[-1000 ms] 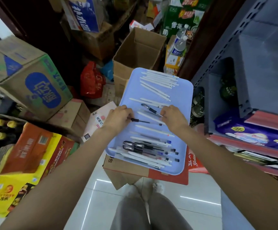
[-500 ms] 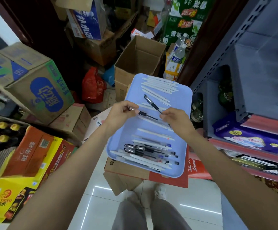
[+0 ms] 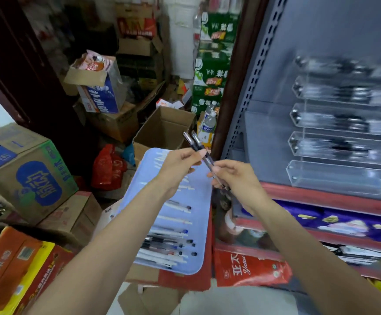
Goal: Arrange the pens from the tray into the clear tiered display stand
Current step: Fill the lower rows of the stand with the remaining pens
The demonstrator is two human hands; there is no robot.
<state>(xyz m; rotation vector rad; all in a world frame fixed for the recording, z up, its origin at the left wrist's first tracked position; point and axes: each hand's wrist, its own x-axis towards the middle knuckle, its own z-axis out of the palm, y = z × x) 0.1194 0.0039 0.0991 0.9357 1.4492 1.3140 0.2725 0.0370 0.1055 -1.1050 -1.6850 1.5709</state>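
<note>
Two black pens [image 3: 195, 143] are held side by side above the far end of the light blue tray [image 3: 199, 201]. My left hand [image 3: 180, 164] pinches them near their middle. My right hand [image 3: 232, 176] grips their lower ends. Several white and black pens [image 3: 166, 246] lie across the near half of the tray. The clear tiered display stand [image 3: 344, 142] sits on the grey shelf at the right, blurred; dark pens lie in its upper tiers and the lowest tier looks bare.
The tray rests on a red and brown carton [image 3: 185, 278]. An open cardboard box [image 3: 162, 130] stands behind it. Stacked cartons [image 3: 25, 176] fill the left side. A red shelf edge [image 3: 321, 198] runs under the stand, with packaged goods [image 3: 333, 221] below.
Both hands have lifted off the tray, each with a black pen, and brought the two pens together above its far end. The view has swung up and right, showing the stand.
</note>
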